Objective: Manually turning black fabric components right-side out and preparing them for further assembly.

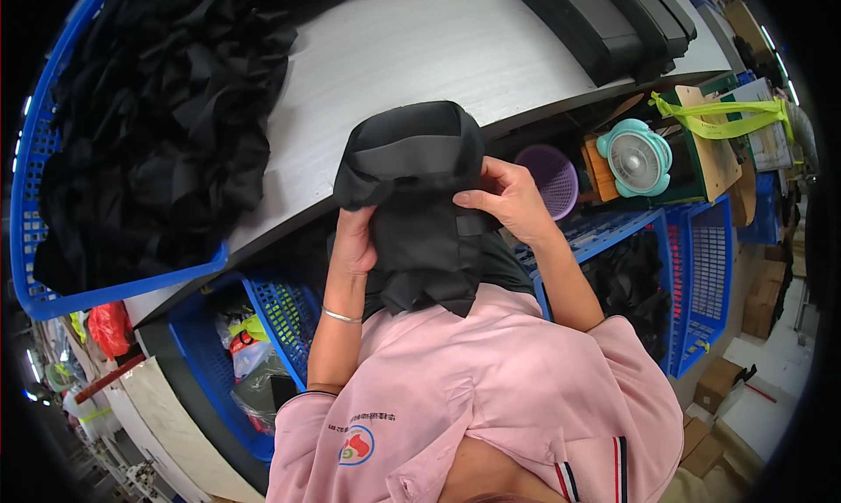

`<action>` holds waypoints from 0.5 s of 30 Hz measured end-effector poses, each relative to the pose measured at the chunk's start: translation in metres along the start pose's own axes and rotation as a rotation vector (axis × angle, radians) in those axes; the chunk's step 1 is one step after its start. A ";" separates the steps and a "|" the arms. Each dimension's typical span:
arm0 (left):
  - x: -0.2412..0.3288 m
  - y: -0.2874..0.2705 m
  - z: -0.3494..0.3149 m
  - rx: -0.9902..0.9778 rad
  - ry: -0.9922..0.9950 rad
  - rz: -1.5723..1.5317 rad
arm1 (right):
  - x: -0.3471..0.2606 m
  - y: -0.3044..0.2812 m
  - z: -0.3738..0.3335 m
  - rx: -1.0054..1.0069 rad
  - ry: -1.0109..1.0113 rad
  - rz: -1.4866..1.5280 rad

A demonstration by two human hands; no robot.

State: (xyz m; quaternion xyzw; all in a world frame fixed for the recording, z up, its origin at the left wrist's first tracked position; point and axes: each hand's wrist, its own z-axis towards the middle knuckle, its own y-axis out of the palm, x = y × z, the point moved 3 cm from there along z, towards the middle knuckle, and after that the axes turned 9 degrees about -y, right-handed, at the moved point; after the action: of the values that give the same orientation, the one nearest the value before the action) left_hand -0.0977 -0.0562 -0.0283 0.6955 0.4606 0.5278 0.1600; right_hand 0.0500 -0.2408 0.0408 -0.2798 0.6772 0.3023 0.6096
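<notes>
A black fabric pouch (419,236) lies over my lap at the table's front edge, its rounded top gaping and showing a dark grey inner panel. My left hand (354,244) grips its left side, with most of the fingers hidden under a fold of cloth. At the right side, my right hand (508,203) pinches the edge between thumb and bent fingers, just above a small strap loop. The lower end of the pouch hangs loose in pointed flaps toward my pink shirt.
On the left of the white table (368,60) stands a blue crate (123,300) heaped with black fabric pieces (166,126). Black cases (604,30) lie at the far right. Below are a teal fan (637,159), a purple basket (552,183) and more blue crates (706,271).
</notes>
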 end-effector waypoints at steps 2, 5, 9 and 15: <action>-0.002 -0.001 -0.005 -0.008 -0.055 0.023 | -0.003 0.000 0.001 -0.018 0.000 0.067; -0.001 0.007 -0.010 -0.106 -0.068 0.084 | -0.002 -0.003 0.002 0.012 -0.010 0.071; -0.004 -0.003 -0.010 -0.163 -0.173 -0.168 | 0.008 -0.007 -0.002 -0.019 0.086 0.107; 0.013 0.007 -0.012 -0.021 -0.038 0.086 | -0.022 -0.016 -0.004 0.179 -0.127 0.012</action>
State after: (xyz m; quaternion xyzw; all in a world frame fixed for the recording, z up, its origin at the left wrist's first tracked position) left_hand -0.1047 -0.0528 -0.0112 0.7228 0.4216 0.5257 0.1534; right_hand 0.0619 -0.2543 0.0619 -0.2005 0.6632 0.2613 0.6720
